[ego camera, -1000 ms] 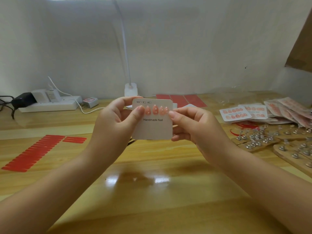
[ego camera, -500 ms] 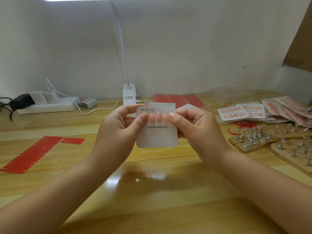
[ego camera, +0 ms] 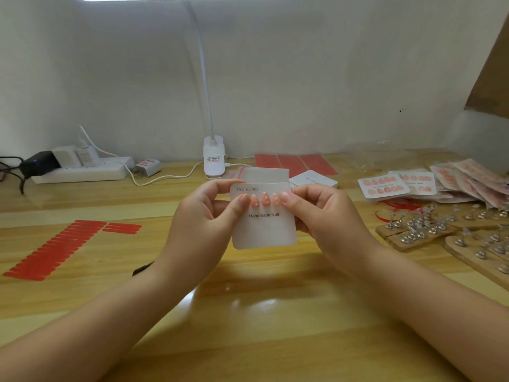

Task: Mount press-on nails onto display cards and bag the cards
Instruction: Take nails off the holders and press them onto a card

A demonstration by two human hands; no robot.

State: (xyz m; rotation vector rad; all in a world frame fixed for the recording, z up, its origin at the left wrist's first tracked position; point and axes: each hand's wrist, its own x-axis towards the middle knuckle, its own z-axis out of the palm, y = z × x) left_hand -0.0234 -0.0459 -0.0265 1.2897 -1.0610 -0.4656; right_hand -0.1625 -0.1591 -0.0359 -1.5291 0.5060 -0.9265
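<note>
A white display card [ego camera: 264, 230] printed "Handmade Nail" is held upright above the wooden table [ego camera: 248, 312]. A row of peach press-on nails [ego camera: 265, 200] with white dots sits across its upper half. My left hand [ego camera: 205, 219] pinches the card's left edge, thumb pressing on the row's left end. My right hand [ego camera: 322, 213] pinches the right edge, thumb on the row's right end. Both thumbs cover the outermost nails.
Red adhesive strips [ego camera: 57, 248] lie at the left. Finished cards [ego camera: 382, 186] and bagged ones [ego camera: 473, 180] pile at the right, above wooden boards with metal nail stands [ego camera: 429, 230]. A lamp base [ego camera: 214, 158], power strip [ego camera: 80, 170], blank cards [ego camera: 314, 179] and red sheets [ego camera: 294, 162] line the back.
The card and both hands have drifted slightly lower and to the right in view. Both thumbs stay pressed on the nail row.
</note>
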